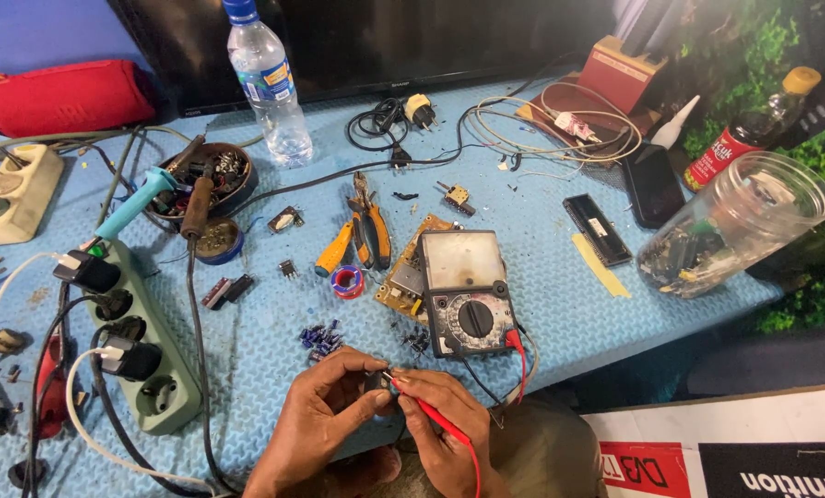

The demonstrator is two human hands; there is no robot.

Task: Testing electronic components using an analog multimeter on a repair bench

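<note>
Now the left hand (325,406) pinches a small dark part (376,383) while the right hand's (440,415) grip pinches a red probe (436,415) against it.

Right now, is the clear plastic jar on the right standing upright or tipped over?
Tipped over. The clear plastic jar lies on its side on the blue mat, open mouth toward the right, small components pooled along its lower wall.

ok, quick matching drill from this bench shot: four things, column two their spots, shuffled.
Things:
1. multimeter
2. water bottle
3. power strip
4. plastic jar

Places:
A. lying on its side at the mat's right edge
B. along the left side, plugs in it
C. just beyond the hands, leads attached
D. upright at the back, before the dark screen

Pairs: 1-C, 2-D, 3-B, 4-A
</note>
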